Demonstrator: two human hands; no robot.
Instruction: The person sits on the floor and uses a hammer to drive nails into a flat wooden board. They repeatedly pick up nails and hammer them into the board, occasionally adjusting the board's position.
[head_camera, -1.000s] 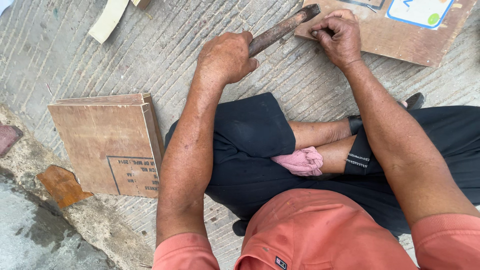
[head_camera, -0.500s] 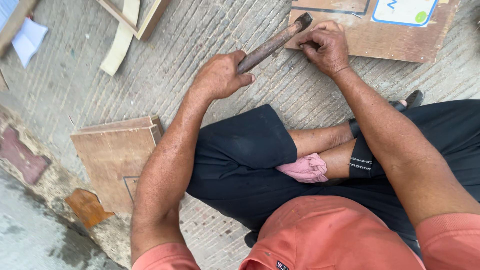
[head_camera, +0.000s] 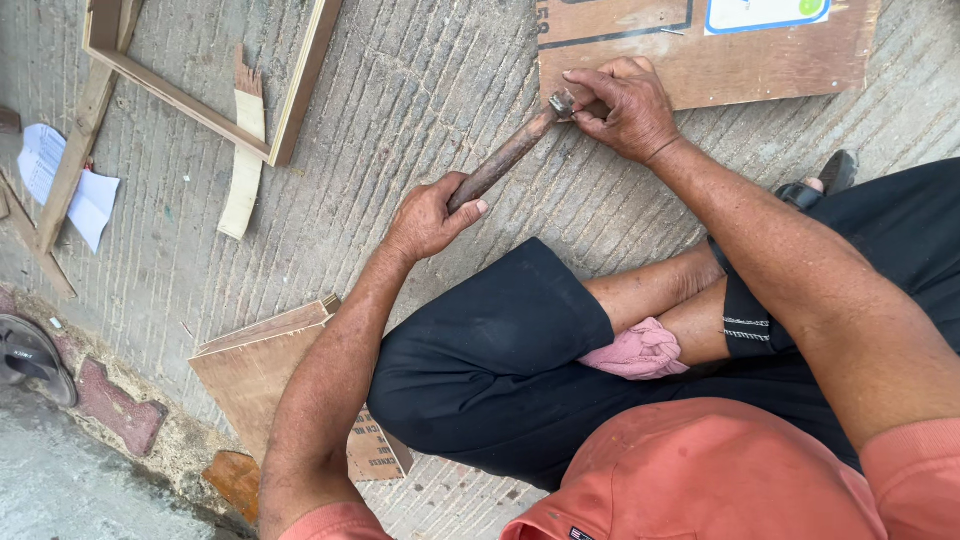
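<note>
Cloth, a crumpled pink rag (head_camera: 640, 350), lies tucked between the person's folded legs, nearest the camera and clear of the work. Further out, the left hand (head_camera: 428, 218) has its fingers wrapped tight around the lower end of a rusty brown hammer (head_camera: 508, 155), whose small head rests at the near edge of a plywood board (head_camera: 700, 70) lying flat on the grooved concrete floor (head_camera: 400, 100). The right hand (head_camera: 625, 105) sits just beside that head, fingertips pinched together on something too small to make out, possibly a nail. That closeness is the main hazard, I judge: a blow landing slightly off would catch the pinching fingers, and a glancing strike could bend or flick away whatever they hold. The board is unclamped, so it may also skid on the ridged floor. Beyond, a wooden frame (head_camera: 290, 110) and loose offcuts (head_camera: 245, 170) lie well apart.
</note>
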